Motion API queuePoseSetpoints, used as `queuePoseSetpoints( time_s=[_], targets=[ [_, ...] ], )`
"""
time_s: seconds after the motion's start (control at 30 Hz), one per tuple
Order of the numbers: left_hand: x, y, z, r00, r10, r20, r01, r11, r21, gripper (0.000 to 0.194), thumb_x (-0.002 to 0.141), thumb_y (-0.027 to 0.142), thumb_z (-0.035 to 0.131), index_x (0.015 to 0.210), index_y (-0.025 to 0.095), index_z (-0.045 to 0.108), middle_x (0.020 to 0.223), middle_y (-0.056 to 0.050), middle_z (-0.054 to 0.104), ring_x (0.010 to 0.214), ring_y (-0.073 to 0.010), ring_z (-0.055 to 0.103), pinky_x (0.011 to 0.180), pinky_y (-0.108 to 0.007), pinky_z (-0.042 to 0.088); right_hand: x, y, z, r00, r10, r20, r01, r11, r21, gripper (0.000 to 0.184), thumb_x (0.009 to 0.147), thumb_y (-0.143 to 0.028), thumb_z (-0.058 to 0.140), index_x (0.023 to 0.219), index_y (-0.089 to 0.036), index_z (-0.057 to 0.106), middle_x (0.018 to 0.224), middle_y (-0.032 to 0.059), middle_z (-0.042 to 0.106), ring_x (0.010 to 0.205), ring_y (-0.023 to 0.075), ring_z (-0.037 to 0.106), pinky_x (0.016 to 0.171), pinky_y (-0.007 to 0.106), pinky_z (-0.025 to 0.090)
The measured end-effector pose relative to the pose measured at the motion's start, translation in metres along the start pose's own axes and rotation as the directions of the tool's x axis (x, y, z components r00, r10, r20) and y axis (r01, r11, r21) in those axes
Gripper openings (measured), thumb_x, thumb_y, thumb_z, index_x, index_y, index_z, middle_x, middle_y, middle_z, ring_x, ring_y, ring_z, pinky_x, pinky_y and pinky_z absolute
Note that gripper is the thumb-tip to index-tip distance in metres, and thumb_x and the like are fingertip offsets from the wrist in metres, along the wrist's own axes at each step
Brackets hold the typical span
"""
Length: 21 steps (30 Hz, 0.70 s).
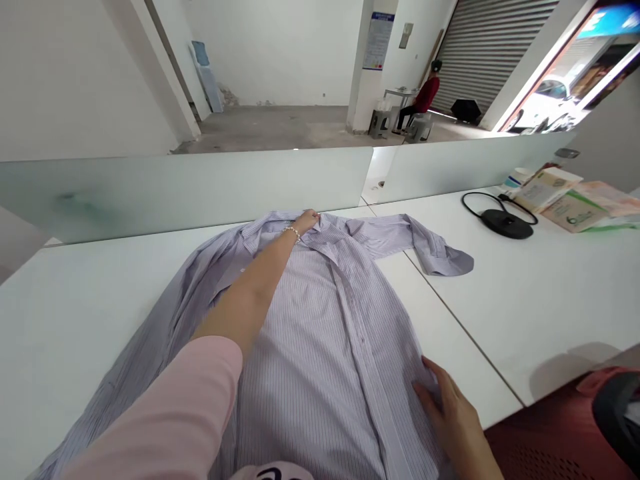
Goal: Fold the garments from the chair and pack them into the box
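Observation:
A purple-and-white striped button shirt [310,320] is spread on the white table, its front open and its collar at the far side. My left hand [307,219], with a beaded bracelet at the wrist, reaches across it and is closed on the collar. At the shirt's right side edge is my right hand [453,413]; its thumb rests on the cloth and the index finger lies along the border, taking hold of the edge. The other right fingers are mostly hidden. One sleeve [435,250] stretches right with its cuff bent toward me.
A frosted glass divider [225,183] borders the white table [500,300] at the back. To the right sit a black round device with a cable [506,223] and several boxes [573,210]. A red chair-like object [545,427] stands at lower right. Far behind, a person [425,97] sits.

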<state>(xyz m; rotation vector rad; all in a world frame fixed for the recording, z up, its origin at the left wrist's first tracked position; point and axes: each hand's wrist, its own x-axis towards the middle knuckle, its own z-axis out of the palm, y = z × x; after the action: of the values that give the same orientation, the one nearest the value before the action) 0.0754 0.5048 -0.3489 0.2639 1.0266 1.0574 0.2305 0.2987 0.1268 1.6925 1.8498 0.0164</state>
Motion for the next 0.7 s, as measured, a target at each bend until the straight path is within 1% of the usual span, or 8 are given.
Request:
queuePoseSetpoints(
  time_s=[0.1, 0.2, 0.33, 0.4, 0.5, 0.53, 0.6, 0.7],
  targets=[
    [0.003, -0.009, 0.002, 0.997, 0.012, -0.071, -0.013, 1.000, -0.015, 0.042, 0.067, 0.001, 0.048, 0.104, 0.010, 0.064, 0.105, -0.013, 0.066, 0.104, -0.0257, 0.062, 0.096, -0.037, 0.048, -0.016, -0.002, -0.019, 0.985, 0.127, 0.118, -0.134, 0.989, 0.058, 0.050, 0.089, -0.056, 0.053, 0.124, -0.021, 0.061, 0.100, 0.0072, 0.075, 0.082, 0.0223, 0.074, 0.066, 0.026, 0.059],
    [0.007, -0.012, 0.000, 0.987, 0.046, -0.157, -0.051, 0.998, -0.029, 0.062, 0.062, -0.001, 0.043, 0.120, 0.010, 0.059, 0.121, -0.013, 0.062, 0.118, -0.0246, 0.058, 0.104, -0.037, 0.044, -0.031, 0.002, -0.039, 0.974, 0.179, 0.139, -0.192, 0.978, 0.085, 0.052, 0.084, -0.061, 0.059, 0.117, -0.022, 0.065, 0.100, 0.0055, 0.076, 0.084, 0.0213, 0.075, 0.066, 0.021, 0.058],
    [0.005, -0.015, -0.004, 0.985, 0.083, -0.153, -0.088, 0.996, -0.025, 0.063, 0.060, -0.001, 0.042, 0.119, 0.011, 0.060, 0.122, -0.011, 0.062, 0.119, -0.0245, 0.057, 0.108, -0.038, 0.041, -0.036, 0.010, -0.046, 0.926, 0.078, 0.370, -0.126, 0.986, 0.106, 0.045, 0.087, -0.056, 0.058, 0.111, -0.020, 0.069, 0.092, 0.0056, 0.076, 0.078, 0.0203, 0.074, 0.067, 0.021, 0.057],
    [0.001, -0.018, -0.006, 0.989, 0.116, -0.092, -0.117, 0.993, -0.002, 0.058, 0.061, -0.001, 0.044, 0.114, 0.013, 0.062, 0.119, -0.010, 0.064, 0.117, -0.0243, 0.058, 0.109, -0.038, 0.041, -0.022, 0.012, -0.048, 0.939, 0.046, 0.341, -0.077, 0.994, 0.080, 0.042, 0.090, -0.055, 0.056, 0.110, -0.021, 0.069, 0.095, 0.0068, 0.074, 0.074, 0.0193, 0.072, 0.064, 0.023, 0.057],
    [-0.005, -0.023, -0.006, 0.985, 0.170, -0.013, -0.169, 0.982, 0.086, 0.055, 0.066, 0.002, 0.046, 0.117, 0.014, 0.060, 0.124, -0.011, 0.062, 0.120, -0.0249, 0.056, 0.112, -0.040, 0.038, 0.028, 0.006, -0.052, 0.990, -0.091, 0.109, 0.089, 0.996, 0.021, 0.039, 0.092, -0.054, 0.053, 0.105, -0.021, 0.068, 0.104, 0.0104, 0.070, 0.081, 0.0209, 0.070, 0.071, 0.029, 0.058],
    [-0.006, -0.025, -0.005, 0.983, 0.182, 0.000, -0.181, 0.977, 0.111, 0.055, 0.068, 0.003, 0.046, 0.120, 0.015, 0.059, 0.127, -0.011, 0.061, 0.122, -0.0252, 0.055, 0.113, -0.041, 0.037, 0.051, 0.001, -0.052, 0.984, -0.171, 0.051, 0.172, 0.985, 0.002, 0.038, 0.094, -0.053, 0.050, 0.104, -0.021, 0.068, 0.109, 0.0117, 0.069, 0.090, 0.0227, 0.070, 0.079, 0.033, 0.058],
    [-0.007, -0.027, -0.002, 0.982, 0.191, 0.000, -0.189, 0.973, 0.132, 0.054, 0.070, 0.004, 0.047, 0.122, 0.015, 0.058, 0.131, -0.011, 0.059, 0.126, -0.0256, 0.053, 0.114, -0.041, 0.035, 0.104, -0.012, -0.042, 0.958, -0.287, 0.027, 0.287, 0.958, -0.023, 0.037, 0.098, -0.047, 0.045, 0.114, -0.021, 0.065, 0.120, 0.0129, 0.064, 0.107, 0.0246, 0.066, 0.092, 0.038, 0.055],
    [-0.007, -0.030, 0.000, 0.980, 0.199, -0.007, -0.196, 0.970, 0.146, 0.052, 0.073, 0.004, 0.048, 0.123, 0.015, 0.057, 0.131, -0.013, 0.059, 0.127, -0.0258, 0.053, 0.115, -0.041, 0.035, 0.183, -0.037, -0.007, 0.908, -0.418, 0.019, 0.418, 0.907, -0.044, 0.041, 0.102, -0.040, 0.035, 0.128, -0.019, 0.060, 0.136, 0.0153, 0.055, 0.125, 0.0252, 0.057, 0.104, 0.043, 0.049]
  ],
)
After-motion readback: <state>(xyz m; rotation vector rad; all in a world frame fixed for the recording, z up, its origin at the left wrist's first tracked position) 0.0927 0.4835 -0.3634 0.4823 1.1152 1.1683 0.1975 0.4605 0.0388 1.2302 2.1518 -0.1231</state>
